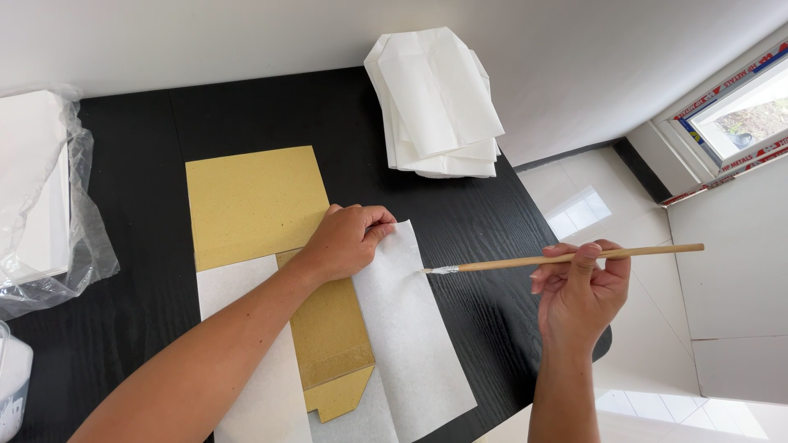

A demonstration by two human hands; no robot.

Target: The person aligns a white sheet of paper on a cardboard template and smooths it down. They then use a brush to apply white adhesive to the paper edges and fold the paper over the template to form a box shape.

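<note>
My left hand (pixel 349 239) rests with curled fingers on the top edge of a white paper sheet (pixel 410 336), pressing it onto a folded tan card template (pixel 328 328) on the black table (pixel 139 164). My right hand (pixel 579 291) holds a thin wooden paintbrush (pixel 566 258) level, with the bristle tip just at the right edge of the white sheet. A larger tan cardboard sheet (pixel 250 201) lies under and behind the left hand. Another white sheet (pixel 246 361) lies to the left beneath my forearm.
A stack of folded white paper bags (pixel 435 102) sits at the table's far edge. A plastic-wrapped pack of white paper (pixel 37 189) lies at the left. A white container (pixel 12 385) stands at the lower left. Tiled floor (pixel 640 205) and a window lie to the right.
</note>
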